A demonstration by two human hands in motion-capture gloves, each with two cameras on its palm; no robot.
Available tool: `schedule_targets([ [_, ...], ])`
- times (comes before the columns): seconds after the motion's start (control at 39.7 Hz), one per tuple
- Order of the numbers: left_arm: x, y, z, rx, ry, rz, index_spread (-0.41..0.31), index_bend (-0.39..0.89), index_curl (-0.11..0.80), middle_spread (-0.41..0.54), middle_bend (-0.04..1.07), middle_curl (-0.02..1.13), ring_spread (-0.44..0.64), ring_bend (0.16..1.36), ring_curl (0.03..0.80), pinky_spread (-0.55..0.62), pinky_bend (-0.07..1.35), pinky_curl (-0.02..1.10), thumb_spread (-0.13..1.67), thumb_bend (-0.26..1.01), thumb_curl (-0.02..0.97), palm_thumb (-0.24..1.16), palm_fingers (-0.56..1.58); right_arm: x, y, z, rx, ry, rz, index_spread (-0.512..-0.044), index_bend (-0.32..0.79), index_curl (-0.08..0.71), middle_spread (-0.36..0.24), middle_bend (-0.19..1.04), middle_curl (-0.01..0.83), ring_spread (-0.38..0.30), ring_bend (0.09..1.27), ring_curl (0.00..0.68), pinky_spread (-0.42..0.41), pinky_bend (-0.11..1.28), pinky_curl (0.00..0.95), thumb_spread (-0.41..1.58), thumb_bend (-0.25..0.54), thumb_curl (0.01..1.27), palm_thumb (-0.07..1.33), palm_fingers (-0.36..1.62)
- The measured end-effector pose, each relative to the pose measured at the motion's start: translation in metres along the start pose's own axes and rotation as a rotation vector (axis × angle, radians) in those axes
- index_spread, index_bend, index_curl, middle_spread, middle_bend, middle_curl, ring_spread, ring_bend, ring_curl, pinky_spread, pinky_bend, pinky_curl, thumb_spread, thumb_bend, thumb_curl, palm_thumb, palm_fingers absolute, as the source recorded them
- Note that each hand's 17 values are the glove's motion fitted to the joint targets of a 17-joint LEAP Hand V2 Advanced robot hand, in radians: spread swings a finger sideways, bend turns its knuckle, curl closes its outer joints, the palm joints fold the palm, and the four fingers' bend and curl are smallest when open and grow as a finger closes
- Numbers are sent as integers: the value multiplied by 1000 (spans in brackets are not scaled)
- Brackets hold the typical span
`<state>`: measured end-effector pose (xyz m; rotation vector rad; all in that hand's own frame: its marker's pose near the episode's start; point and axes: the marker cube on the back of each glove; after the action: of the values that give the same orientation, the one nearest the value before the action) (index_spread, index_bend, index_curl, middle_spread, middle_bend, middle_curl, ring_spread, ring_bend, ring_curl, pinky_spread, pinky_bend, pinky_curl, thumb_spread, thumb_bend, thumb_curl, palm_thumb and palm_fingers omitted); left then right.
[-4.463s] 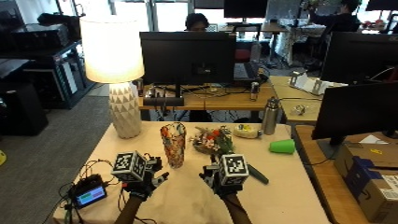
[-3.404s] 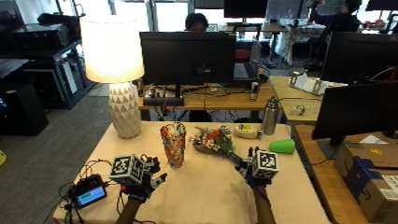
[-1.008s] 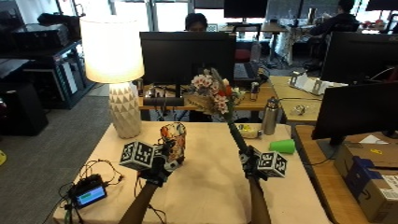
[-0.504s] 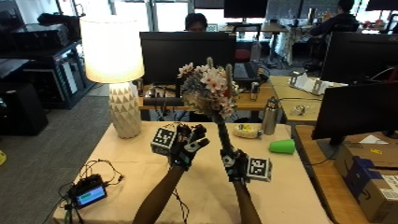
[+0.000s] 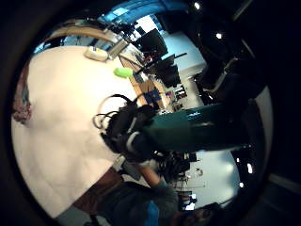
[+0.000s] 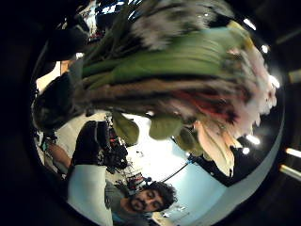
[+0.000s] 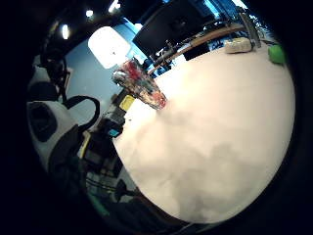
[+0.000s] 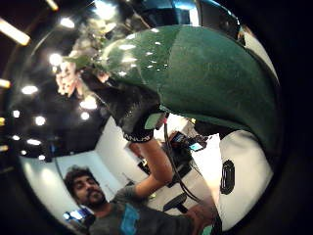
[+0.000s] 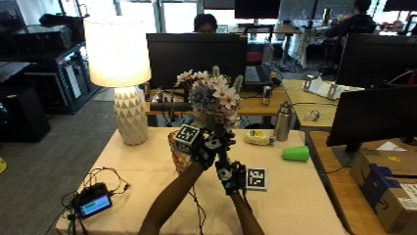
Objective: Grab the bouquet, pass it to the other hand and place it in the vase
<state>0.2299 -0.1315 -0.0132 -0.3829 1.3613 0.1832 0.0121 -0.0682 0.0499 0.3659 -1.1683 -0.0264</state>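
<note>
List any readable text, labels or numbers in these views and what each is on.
None can be read for certain.
Glove cuff of the hand on the bouquet, right thumb side view: white lettering, too blurred to read.
Cardboard boxes right of the table: printed labels, too small to read.
Small device with a lit screen on the table: display content too small to read.

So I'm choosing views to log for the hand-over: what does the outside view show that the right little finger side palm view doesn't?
Only the outside view shows the bouquet upright, with the left hand and right hand both on its stems. Only the palm view shows the whole vase, standing empty. Both show the table, lamp and green cup.
</note>
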Motion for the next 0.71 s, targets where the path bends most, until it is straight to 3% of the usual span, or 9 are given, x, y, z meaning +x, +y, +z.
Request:
schedule_targets([
  [0.1,-5,-7,5,18,-16,-19,-188,261,331,-201,211,378,-122,522,327,79,270,357,880,25,442,745,970,-4,2,9,-18,-86,2,-250,184,529,-161,740,605,-187,984,537,-294,712,489,603,-29,714,964,1362],
  [0.13,-8,-10,5,25,-24,-20,-188,238,327,-197,182,365,-122,509,316,86,255,347,879,12,439,739,918,-4,2,10,-19,-96,4,-250,184,530,-161,740,606,-187,984,537,-294,712,489,603,-29,715,964,1362],
  [0.2,-15,-16,2,52,-45,-27,-243,251,351,-262,259,399,-229,502,328,-71,264,359,804,10,473,797,1190,3,0,13,-20,-102,-16,-251,184,532,-161,740,606,-188,988,539,-294,712,489,603,-29,716,964,1362],
  [0.38,-10,-14,1,111,-48,-21,-298,208,383,-325,413,474,-325,565,383,-269,337,400,698,-65,502,709,1425,17,0,22,-47,-62,-19,-247,183,537,-160,745,606,-187,986,537,-297,710,487,604,-29,718,963,1361],
  [0.58,-9,-17,-10,162,-104,10,-328,282,444,-361,548,531,-361,694,440,-360,419,437,738,-25,510,694,1495,15,-1,25,-133,-3,-169,-248,181,541,-156,739,600,-193,946,521,-314,666,469,583,-36,721,951,1322],
  [0.71,11,-15,-18,150,-64,53,-333,305,473,-370,604,555,-372,736,462,-384,486,459,720,-23,531,722,1469,4,17,23,-218,-99,-145,-262,114,508,-154,682,578,-198,898,506,-320,694,465,564,-41,720,934,1235],
])
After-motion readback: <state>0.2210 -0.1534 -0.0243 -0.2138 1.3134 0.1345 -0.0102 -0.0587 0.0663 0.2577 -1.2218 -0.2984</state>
